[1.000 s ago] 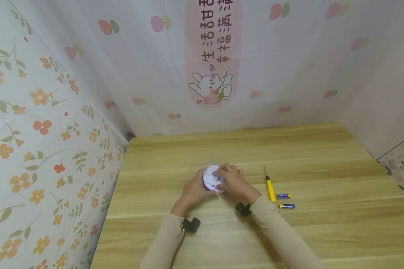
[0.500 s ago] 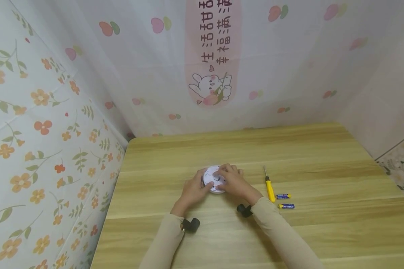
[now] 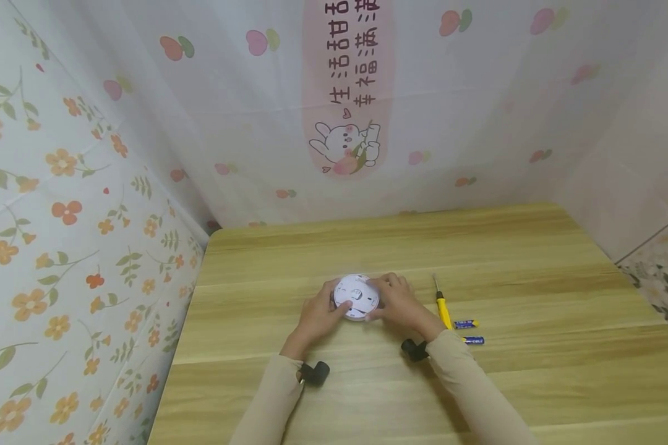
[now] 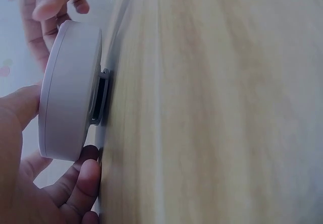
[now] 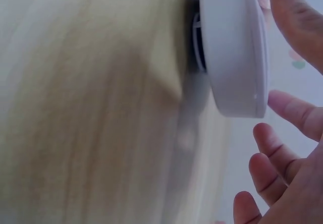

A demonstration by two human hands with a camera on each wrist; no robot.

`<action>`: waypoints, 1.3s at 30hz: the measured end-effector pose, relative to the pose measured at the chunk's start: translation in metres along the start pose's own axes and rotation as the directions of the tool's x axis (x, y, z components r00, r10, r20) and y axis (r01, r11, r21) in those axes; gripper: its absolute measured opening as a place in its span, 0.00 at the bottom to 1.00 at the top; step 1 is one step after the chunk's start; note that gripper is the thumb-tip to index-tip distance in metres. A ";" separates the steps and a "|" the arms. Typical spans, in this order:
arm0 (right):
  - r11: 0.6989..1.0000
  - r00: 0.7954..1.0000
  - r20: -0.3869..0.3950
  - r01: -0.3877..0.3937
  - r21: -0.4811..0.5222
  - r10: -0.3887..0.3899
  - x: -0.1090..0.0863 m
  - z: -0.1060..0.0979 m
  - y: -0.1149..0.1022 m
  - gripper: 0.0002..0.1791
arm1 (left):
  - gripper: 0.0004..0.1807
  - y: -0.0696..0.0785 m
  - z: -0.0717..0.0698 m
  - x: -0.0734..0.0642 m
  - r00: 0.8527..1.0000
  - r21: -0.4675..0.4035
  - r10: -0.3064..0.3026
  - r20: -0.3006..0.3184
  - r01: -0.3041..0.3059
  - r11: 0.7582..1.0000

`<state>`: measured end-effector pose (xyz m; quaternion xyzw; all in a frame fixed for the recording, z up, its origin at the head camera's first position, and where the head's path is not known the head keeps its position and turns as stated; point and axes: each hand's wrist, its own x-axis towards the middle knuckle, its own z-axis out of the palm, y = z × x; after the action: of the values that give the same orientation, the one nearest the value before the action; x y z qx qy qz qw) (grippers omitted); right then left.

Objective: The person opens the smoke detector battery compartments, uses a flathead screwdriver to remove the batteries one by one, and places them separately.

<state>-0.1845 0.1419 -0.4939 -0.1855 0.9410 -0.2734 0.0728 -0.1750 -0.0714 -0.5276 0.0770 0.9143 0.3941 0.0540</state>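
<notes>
A round white smoke detector (image 3: 357,295), its flat slotted plate facing up, is between both hands just over the table. My left hand (image 3: 317,312) grips its left side, the thumb on the plate and fingers curled under the rim. In the left wrist view, the smoke detector (image 4: 70,90) shows a smooth white side wall and a dark raised part underneath, close to the tabletop. My right hand (image 3: 398,300) is at the right edge with fingers loosely spread. One fingertip meets the rim of the smoke detector (image 5: 234,52) in the right wrist view.
A yellow-handled screwdriver (image 3: 443,311) lies right of the right hand. Beside it are two blue and yellow batteries, the upper battery (image 3: 466,324) and the lower battery (image 3: 474,340), partly behind the sleeve. A patterned curtain (image 3: 245,136) hangs along the wooden table's (image 3: 289,253) back edge.
My right hand has drawn back rightward from the plate's middle to its edge, uncovering more of the plate. My left thumb has come up from below the rim onto the plate.
</notes>
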 end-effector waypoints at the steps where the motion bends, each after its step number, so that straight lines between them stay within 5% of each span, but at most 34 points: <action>1: 1.000 1.000 0.003 -0.005 0.009 0.005 -0.001 0.001 0.001 0.47 | 0.34 0.000 0.000 0.000 1.000 0.000 0.003 0.000 -0.003 1.000; 39: 0.998 0.996 -0.091 0.002 0.063 0.004 -0.009 0.011 0.004 0.33 | 0.28 0.003 -0.004 0.000 1.000 -0.043 -0.014 0.014 0.015 0.999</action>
<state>-0.1746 0.1438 -0.5050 -0.1700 0.9343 -0.3113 0.0356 -0.1758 -0.0721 -0.5220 0.0721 0.9057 0.4127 0.0648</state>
